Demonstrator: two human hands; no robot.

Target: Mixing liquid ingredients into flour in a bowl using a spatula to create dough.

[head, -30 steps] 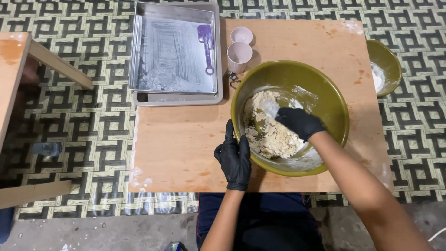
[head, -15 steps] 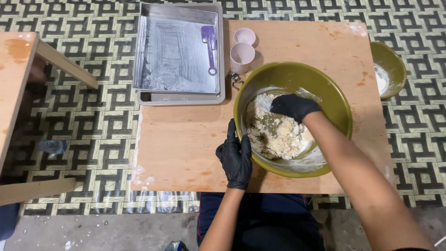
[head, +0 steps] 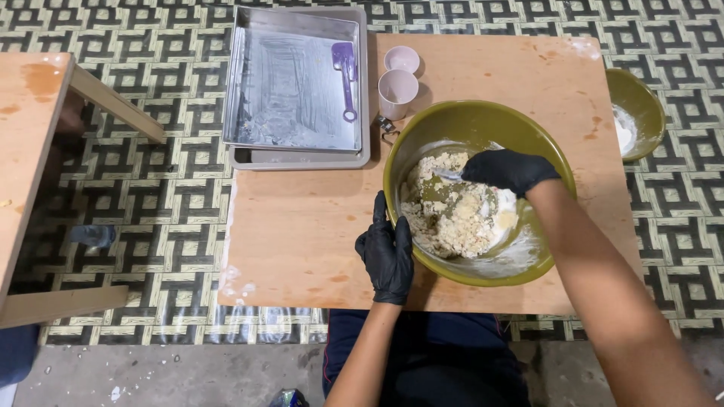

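Observation:
A large olive-green bowl (head: 467,124) sits on a low wooden table (head: 302,226) and holds crumbly pale dough (head: 452,218) with white flour smeared on its inner wall. My right hand (head: 509,169), in a black glove, is inside the bowl, closed on a pale utensil whose tip pokes out to the left over the dough. My left hand (head: 386,252), also gloved in black, lies flat against the bowl's outer left wall, steadying it.
A metal tray (head: 294,83) dusted with flour holds a purple spatula (head: 345,75) at the back left. Two small pale cups (head: 397,87) stand beside it. A second green bowl (head: 637,113) with flour sits off the table's right edge. A wooden stool (head: 30,151) stands left.
My right hand has moved from the near middle of the bowl up toward its far right side, dragging through the dough. My left hand has stayed on the bowl's wall.

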